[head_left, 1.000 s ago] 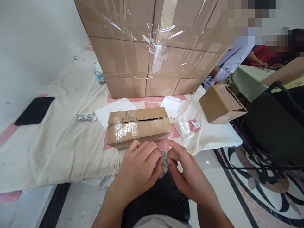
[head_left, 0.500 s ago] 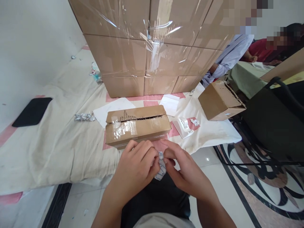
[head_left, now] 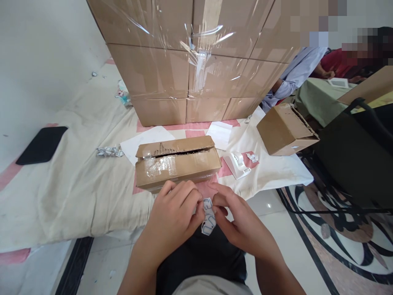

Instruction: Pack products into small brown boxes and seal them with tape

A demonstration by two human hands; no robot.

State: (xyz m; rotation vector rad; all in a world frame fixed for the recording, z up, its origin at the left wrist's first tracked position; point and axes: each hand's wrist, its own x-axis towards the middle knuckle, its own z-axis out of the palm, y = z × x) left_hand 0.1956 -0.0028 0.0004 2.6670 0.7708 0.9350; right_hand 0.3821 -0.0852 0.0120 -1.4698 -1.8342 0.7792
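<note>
A small white paper-like piece with dark curved outlines (head_left: 208, 217) hangs between my hands, above my lap. My right hand (head_left: 235, 211) pinches its right edge between thumb and fingertips. Closed at the left edge of the same piece, my left hand (head_left: 176, 209) has its thumb and fingers pressed together; the fingers partly hide the contact. Just beyond my knuckles, a taped cardboard box (head_left: 181, 166) lies with a narrow gap along its top flaps. To its right stands a white tape dispenser (head_left: 236, 164), with a crumpled white scrap (head_left: 252, 157) beside it.
Wrapped cardboard cartons (head_left: 162, 73) stand stacked behind the box. A black flat device (head_left: 42, 144) and a bunch of outlined white pieces (head_left: 109, 151) lie left on the cloth (head_left: 76, 192). Another carton (head_left: 287, 129) sits right, near a person's sleeve (head_left: 299, 73).
The left fingers have shifted slightly left, and the outlined piece shows more of its face between the hands. In the background, a white framed object now shows on the green-covered table.
</note>
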